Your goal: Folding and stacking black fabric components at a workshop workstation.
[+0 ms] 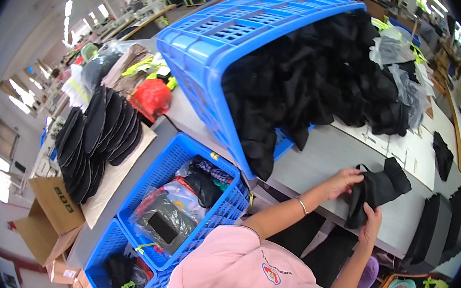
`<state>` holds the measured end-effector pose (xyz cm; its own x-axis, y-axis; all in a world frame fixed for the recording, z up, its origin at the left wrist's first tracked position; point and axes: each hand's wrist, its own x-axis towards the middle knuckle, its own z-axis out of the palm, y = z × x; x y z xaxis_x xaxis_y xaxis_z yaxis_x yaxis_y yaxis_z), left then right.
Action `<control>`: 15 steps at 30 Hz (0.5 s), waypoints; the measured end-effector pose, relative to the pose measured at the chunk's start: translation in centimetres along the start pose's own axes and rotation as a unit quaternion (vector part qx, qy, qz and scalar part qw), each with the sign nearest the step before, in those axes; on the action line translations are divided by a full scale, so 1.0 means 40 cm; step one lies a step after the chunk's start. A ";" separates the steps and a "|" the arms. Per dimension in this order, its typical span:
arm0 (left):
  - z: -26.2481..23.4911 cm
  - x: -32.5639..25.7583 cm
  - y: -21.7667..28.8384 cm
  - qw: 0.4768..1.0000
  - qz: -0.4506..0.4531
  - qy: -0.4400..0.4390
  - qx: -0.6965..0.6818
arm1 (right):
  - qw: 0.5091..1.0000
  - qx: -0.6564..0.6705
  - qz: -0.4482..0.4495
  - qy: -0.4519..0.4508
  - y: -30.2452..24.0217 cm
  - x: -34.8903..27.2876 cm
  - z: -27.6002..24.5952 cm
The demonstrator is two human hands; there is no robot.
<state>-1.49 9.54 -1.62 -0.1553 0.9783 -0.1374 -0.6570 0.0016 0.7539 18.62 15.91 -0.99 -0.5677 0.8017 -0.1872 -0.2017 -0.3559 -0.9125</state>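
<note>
Gripping a black fabric piece [378,190] at the front edge of the grey bench [320,157], left hand [343,182] with fingers [354,176] curled over its upper fold, right hand [370,225] closed on its hanging lower end from beneath, probably to keep it stretched flat for folding. Just beyond, a tipped blue crate [215,40] lying on its side, spilling a heap of black pieces [313,80] within easy reach. Further right, clear plastic bags [393,50] beside the heap. Lower left, blue baskets [159,178] holding bagged goods, a red bag [151,96] behind, and an open brown carton [53,208] bearing a small green label.
</note>
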 end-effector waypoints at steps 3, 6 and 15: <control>0.021 -0.015 -0.007 1.000 0.007 -0.015 -0.022 | 1.000 -0.023 -0.017 0.009 -0.010 0.019 -0.008; 0.037 -0.021 -0.005 0.990 0.007 -0.078 -0.115 | 0.998 -0.051 -0.039 0.012 -0.025 0.022 0.004; 0.035 -0.036 0.033 0.979 -0.079 -0.162 -0.091 | 0.986 -0.160 -0.034 0.031 -0.027 0.048 -0.047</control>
<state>-1.10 8.41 0.50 0.1815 0.9833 -0.0093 -0.7787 0.1495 0.6093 19.26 18.75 -1.05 -0.5101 0.8496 -0.1340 0.0308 -0.1377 -0.9900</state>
